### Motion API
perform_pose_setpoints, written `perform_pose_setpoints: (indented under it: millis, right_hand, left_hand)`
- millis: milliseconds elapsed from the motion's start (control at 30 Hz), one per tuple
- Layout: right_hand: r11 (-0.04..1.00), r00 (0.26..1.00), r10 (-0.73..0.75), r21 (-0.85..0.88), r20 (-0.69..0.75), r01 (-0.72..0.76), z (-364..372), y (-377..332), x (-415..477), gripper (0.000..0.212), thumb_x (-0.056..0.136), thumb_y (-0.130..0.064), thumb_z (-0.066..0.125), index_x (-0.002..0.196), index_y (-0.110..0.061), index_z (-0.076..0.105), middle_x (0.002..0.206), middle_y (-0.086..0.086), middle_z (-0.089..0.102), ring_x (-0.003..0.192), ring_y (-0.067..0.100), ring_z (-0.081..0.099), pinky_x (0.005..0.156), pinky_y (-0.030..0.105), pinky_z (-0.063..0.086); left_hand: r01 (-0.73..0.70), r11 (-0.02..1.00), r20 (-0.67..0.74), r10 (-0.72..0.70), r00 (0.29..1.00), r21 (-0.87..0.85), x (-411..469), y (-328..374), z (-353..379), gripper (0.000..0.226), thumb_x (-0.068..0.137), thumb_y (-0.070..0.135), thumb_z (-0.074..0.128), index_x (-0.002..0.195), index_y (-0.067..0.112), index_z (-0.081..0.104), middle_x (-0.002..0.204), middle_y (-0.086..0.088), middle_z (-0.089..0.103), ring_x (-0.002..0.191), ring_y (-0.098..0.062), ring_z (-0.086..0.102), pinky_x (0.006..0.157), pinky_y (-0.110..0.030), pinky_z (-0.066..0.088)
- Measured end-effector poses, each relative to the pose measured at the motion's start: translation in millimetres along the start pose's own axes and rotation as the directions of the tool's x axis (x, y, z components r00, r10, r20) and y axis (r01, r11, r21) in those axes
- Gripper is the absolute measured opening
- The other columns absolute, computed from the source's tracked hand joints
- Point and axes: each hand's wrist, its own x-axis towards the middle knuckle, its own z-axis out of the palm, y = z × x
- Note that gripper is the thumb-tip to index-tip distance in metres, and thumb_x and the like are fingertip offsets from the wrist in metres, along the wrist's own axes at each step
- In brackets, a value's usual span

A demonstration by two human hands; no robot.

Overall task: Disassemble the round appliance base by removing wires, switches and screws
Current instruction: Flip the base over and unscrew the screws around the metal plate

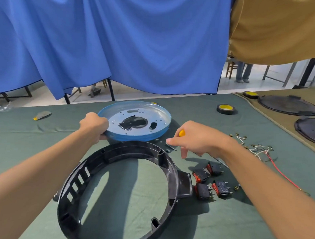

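Observation:
A black plastic ring housing [118,188] of the round base lies on the green cloth in front of me. Behind it sits a shiny metal pan plate [135,120] with holes and a black cut-out. My left hand [94,125] grips the plate's near-left rim. My right hand [195,137] holds a screwdriver with a yellow handle [181,133], its shaft [220,161] running under my wrist; the forefinger points at small metal parts [170,147] beside the plate. Several black and red rocker switches [210,182] lie to the ring's right. Loose white and red wires [259,149] lie further right.
Two rolls of black tape [225,109] [250,95] lie at the back right. Black round covers [288,105] [310,130] rest on a tan cloth at the far right. A grey scraper-like piece [42,115] lies at the back left. Blue curtain hangs beyond the table edge.

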Motion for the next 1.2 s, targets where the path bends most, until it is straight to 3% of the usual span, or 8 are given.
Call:
perform_pose_setpoints:
  millis: [333, 567, 700, 767, 833, 1000, 1067, 1200]
  right_hand:
    - [0.996, 0.991, -0.019, -0.089, 0.131, 0.031, 3.3, -2.2, -4.1, 0.04, 0.092, -0.045, 0.056, 0.085, -0.008, 0.07, 0.06, -0.003, 0.071, 0.044, 0.012, 0.037, 0.042, 0.021, 0.035]
    - [0.989, 0.987, -0.033, -0.138, 0.154, 0.055, 13.2, -6.3, -2.7, 0.041, 0.091, -0.039, 0.057, 0.076, -0.003, 0.07, 0.059, -0.005, 0.07, 0.044, 0.008, 0.043, 0.042, 0.019, 0.037]
    - [0.988, 0.995, -0.053, -0.141, 0.087, 0.065, 20.1, -11.0, -2.5, 0.028, 0.087, -0.023, 0.055, 0.065, -0.007, 0.061, 0.042, -0.007, 0.055, 0.052, 0.012, 0.041, 0.049, 0.027, 0.036]
    - [0.993, 0.997, -0.064, -0.095, 0.049, 0.069, 19.9, -13.2, -3.1, 0.025, 0.085, -0.02, 0.057, 0.063, -0.009, 0.057, 0.043, -0.004, 0.052, 0.057, 0.015, 0.04, 0.055, 0.032, 0.033]
    - [0.994, 0.997, -0.081, -0.077, 0.017, 0.082, 17.9, -14.1, -4.2, 0.027, 0.083, -0.018, 0.057, 0.058, -0.008, 0.056, 0.042, -0.004, 0.053, 0.05, 0.01, 0.039, 0.05, 0.027, 0.032]
    - [0.994, 0.992, -0.112, -0.024, -0.065, 0.111, 11.8, -17.1, -6.7, 0.031, 0.078, -0.019, 0.06, 0.049, -0.008, 0.057, 0.035, -0.007, 0.05, 0.035, 0.008, 0.034, 0.04, 0.023, 0.028]
    - [0.994, 0.991, -0.112, -0.01, -0.079, 0.111, 10.5, -17.6, -6.8, 0.026, 0.076, -0.019, 0.063, 0.053, -0.005, 0.066, 0.041, -0.005, 0.057, 0.039, 0.005, 0.041, 0.041, 0.02, 0.032]
    - [0.988, 0.992, -0.116, 0.097, -0.052, 0.121, 9.1, -15.4, -6.6, 0.024, 0.081, -0.023, 0.066, 0.07, -0.003, 0.072, 0.051, 0.0, 0.065, 0.043, 0.007, 0.042, 0.045, 0.024, 0.034]
  left_hand:
    - [0.007, 0.986, -0.067, 0.004, 0.998, 0.168, 0.9, -7.9, 15.6, 0.024, 0.089, 0.014, 0.042, 0.104, 0.001, 0.056, 0.091, -0.015, 0.064, 0.059, -0.034, 0.069, 0.067, -0.041, 0.06]
    - [-0.079, 0.843, 0.057, 0.058, 0.997, 0.532, -3.2, -11.6, 9.7, 0.029, 0.083, 0.022, 0.045, 0.106, 0.007, 0.052, 0.09, -0.012, 0.057, 0.09, -0.033, 0.057, 0.084, -0.037, 0.049]
    - [-0.153, 0.684, 0.0, 0.219, 0.976, 0.714, -14.0, -10.0, 9.9, 0.048, 0.094, 0.044, 0.039, 0.122, 0.005, 0.048, 0.123, -0.022, 0.05, 0.115, -0.038, 0.042, 0.09, -0.042, 0.037]
    - [-0.396, 0.636, 0.015, 0.517, 0.856, 0.662, -28.1, -2.0, 10.2, 0.053, 0.098, 0.049, 0.034, 0.119, 0.004, 0.052, 0.125, -0.021, 0.052, 0.116, -0.037, 0.044, 0.093, -0.044, 0.038]
    - [-0.698, 0.591, 0.183, 0.695, 0.695, 0.404, -47.5, 9.0, 10.2, 0.044, 0.099, 0.046, 0.035, 0.112, 0.012, 0.06, 0.114, -0.008, 0.063, 0.105, -0.028, 0.054, 0.088, -0.042, 0.045]
    - [-0.96, 0.275, 0.747, 0.626, 0.222, 0.055, -96.2, 19.9, 9.0, 0.034, 0.078, 0.034, 0.036, 0.103, 0.034, 0.059, 0.091, 0.006, 0.065, 0.084, -0.014, 0.055, 0.077, -0.037, 0.043]
    - [-0.975, 0.213, 0.808, 0.564, 0.17, 0.056, -104.0, 14.8, 13.1, 0.027, 0.072, 0.024, 0.041, 0.093, 0.035, 0.054, 0.085, 0.008, 0.059, 0.083, -0.016, 0.053, 0.074, -0.039, 0.045]
    - [-0.963, 0.234, 0.706, 0.658, 0.26, 0.137, -100.5, 11.2, 21.8, 0.026, 0.077, 0.003, 0.045, 0.076, 0.027, 0.054, 0.076, 0.003, 0.061, 0.073, -0.017, 0.052, 0.07, -0.041, 0.047]
